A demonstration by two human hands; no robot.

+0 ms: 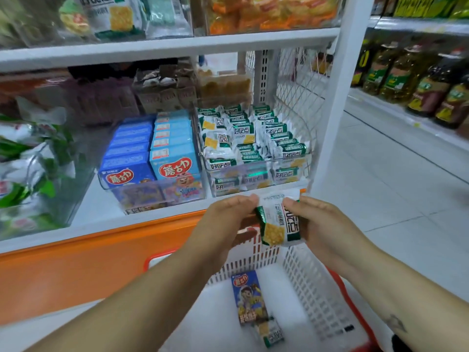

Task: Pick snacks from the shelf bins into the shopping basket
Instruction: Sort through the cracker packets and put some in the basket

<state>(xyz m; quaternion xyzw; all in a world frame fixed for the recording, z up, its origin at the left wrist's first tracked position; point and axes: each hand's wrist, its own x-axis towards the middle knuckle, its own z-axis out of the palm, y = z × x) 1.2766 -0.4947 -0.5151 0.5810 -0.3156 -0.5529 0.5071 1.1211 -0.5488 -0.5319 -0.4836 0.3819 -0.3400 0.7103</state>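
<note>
— Two hands on one cracker packet (278,224)?
— Yes. The left hand (225,224) pinches its upper left edge and the right hand (319,224) curls round its right side. It hangs above the white basket (317,288), just before the shelf.
— What lies in the basket?
— A blue box (250,298), with a second packet (271,332) at its lower end. The left forearm hides the basket's left side.
— And around?
— The clear cracker bin (253,138) stands right behind the hands, with the bin of blue boxes (152,158) to its left and an orange panel (101,250) below. Oil bottles (418,80) line the far right shelf.
</note>
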